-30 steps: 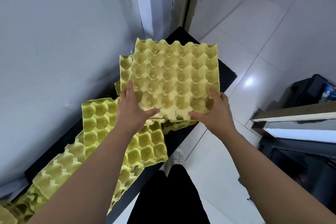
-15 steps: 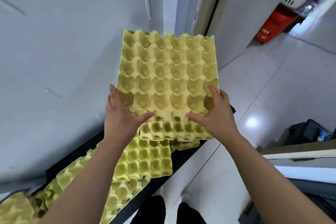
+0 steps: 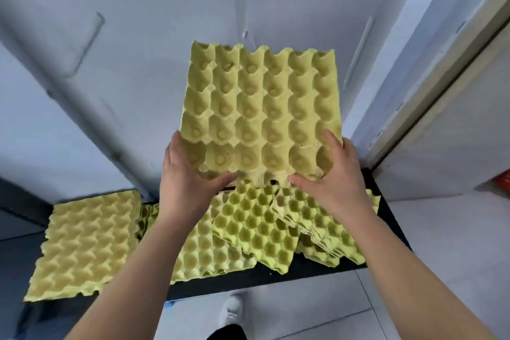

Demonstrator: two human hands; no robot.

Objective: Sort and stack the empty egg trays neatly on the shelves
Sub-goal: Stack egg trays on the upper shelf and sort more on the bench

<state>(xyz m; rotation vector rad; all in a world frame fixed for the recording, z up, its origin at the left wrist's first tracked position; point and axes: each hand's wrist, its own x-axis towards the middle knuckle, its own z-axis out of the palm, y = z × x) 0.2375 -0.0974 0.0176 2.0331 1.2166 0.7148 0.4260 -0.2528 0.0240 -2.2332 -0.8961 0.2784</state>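
I hold a yellow-green egg tray (image 3: pixel 262 113) up in front of the wall, tilted so its cups face me. My left hand (image 3: pixel 187 174) grips its lower left corner and my right hand (image 3: pixel 334 174) grips its lower right corner. Below it, on a low black shelf (image 3: pixel 317 270), lie more yellow trays. A neat stack (image 3: pixel 85 240) sits at the left. A loose, overlapping heap (image 3: pixel 256 226) lies in the middle. Another skewed stack (image 3: pixel 331 232) lies at the right, partly hidden by my right wrist.
A pale wall (image 3: pixel 110 77) rises right behind the shelf. A door frame (image 3: pixel 430 85) stands at the right. White floor tiles (image 3: pixel 441 229) spread to the right and in front of the shelf. My shoe (image 3: pixel 233 309) is just below the shelf's front edge.
I have lifted the tray higher and tipped it more upright against the wall. My view has swung left, bringing the left stack and the whole shelf front into sight.
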